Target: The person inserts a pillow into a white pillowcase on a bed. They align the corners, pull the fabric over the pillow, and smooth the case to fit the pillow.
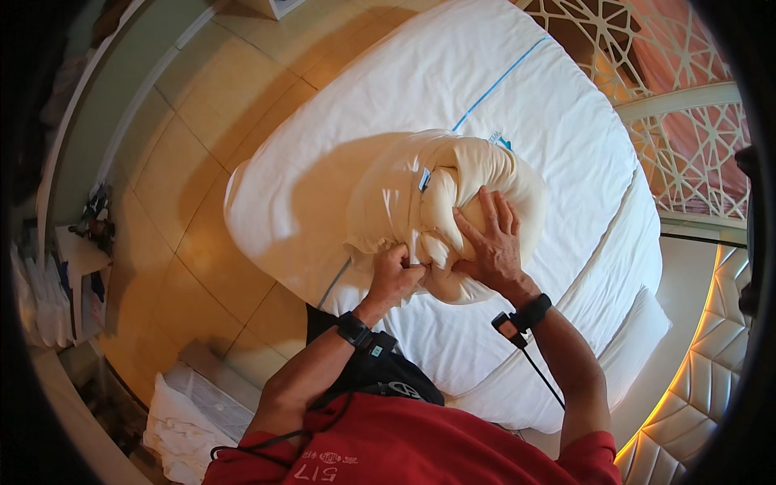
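A bulky roll of cream padded bedding [524,188] rests on a white bed [485,73], its folds bulging towards me. Around its left part lies a smooth, shiny cream cover or bag [382,203], with a small tag [424,180] at the edge. My left hand [397,273] pinches the near rim of this cover, thumb pressed against bent fingers. Spread flat over the folds, my right hand [491,245] presses on the padding with its fingers apart. Whether the roll is a quilt or a pillow cannot be told.
A white pillow [636,327] lies by the padded headboard [691,400]. Beyond the bed stands a white lattice screen [685,145]. Tiled floor [200,200] runs along the left, with crumpled white cloth [182,430] at lower left. A cable [542,373] hangs from my right wrist.
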